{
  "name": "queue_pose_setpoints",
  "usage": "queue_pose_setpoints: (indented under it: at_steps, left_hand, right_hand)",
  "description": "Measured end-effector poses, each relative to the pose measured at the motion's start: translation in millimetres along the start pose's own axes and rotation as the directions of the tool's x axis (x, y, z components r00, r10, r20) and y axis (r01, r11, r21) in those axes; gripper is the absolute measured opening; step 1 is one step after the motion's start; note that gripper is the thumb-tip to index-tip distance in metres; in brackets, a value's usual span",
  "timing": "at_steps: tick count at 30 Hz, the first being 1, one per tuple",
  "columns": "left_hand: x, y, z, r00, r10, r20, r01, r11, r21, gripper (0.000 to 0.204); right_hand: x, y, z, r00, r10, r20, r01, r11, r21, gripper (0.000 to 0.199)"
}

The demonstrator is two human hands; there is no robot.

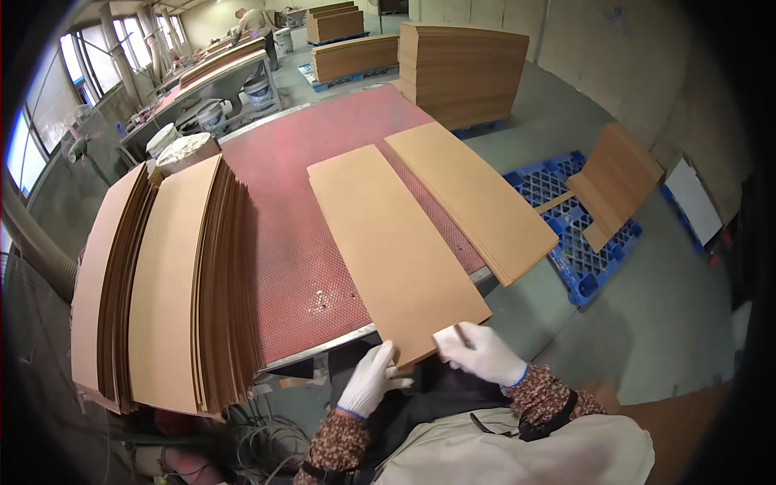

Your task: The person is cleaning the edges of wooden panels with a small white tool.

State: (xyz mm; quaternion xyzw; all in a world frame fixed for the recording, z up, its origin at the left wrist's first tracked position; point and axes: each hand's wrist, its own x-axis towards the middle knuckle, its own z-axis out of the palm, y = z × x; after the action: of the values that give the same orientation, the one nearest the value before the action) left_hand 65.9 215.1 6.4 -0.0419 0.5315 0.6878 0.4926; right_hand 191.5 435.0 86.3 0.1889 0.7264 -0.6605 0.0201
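A long tan board (404,259) lies lengthwise in front of me, its near end reaching past the table's front edge. At its near left corner is my left hand (368,384) in a white glove, with one finger against the side edge and the others below the end; it grips the corner. My right hand (485,356), also gloved, is closed round a small whitish flat pad (449,339) that touches the board's near end. What the pad is made of cannot be made out. A thin stack of tan boards (477,202) lies to the right of that board.
Two tall stacks of boards (166,283) stand at the left of the red dimpled tabletop (283,234). On the right a blue pallet (598,267) carries more boards (618,178). Larger stacks (461,77) are farther back. A person (257,32) works at a far bench.
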Motion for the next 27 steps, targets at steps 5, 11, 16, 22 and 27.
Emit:
queue_pose_setpoints:
  at_steps: [5, 11, 16, 22, 27]
  left_hand:
    - [10, 3, 46, 0.997, 0.071, -0.015, -0.072, 0.997, -0.042, 0.061]
    - [15, 1, 57, 0.996, 0.083, 0.011, -0.082, 0.994, -0.073, 0.056]
    - [26, 1, 64, 0.999, 0.049, 0.015, -0.048, 0.997, -0.055, 0.057]
    - [4, 45, 61, 0.952, 0.247, -0.178, 0.072, 0.384, 0.921, 0.052]
    - [-4, 66, 54, 0.607, 0.747, -0.27, -0.224, 0.486, 0.845, 0.039]
  right_hand:
    - [-16, 23, -38, 0.928, -0.167, -0.332, 0.048, 0.94, -0.339, 0.037]
    - [-1, 23, -59, 0.832, -0.344, -0.434, -0.019, 0.765, -0.644, 0.038]
    - [9, 13, -74, 0.849, -0.418, -0.324, -0.03, 0.573, -0.819, 0.035]
    - [20, 4, -92, 0.942, -0.296, -0.156, -0.012, 0.437, -0.899, 0.034]
    - [24, -10, -87, 0.951, -0.304, -0.056, 0.054, 0.341, -0.938, 0.03]
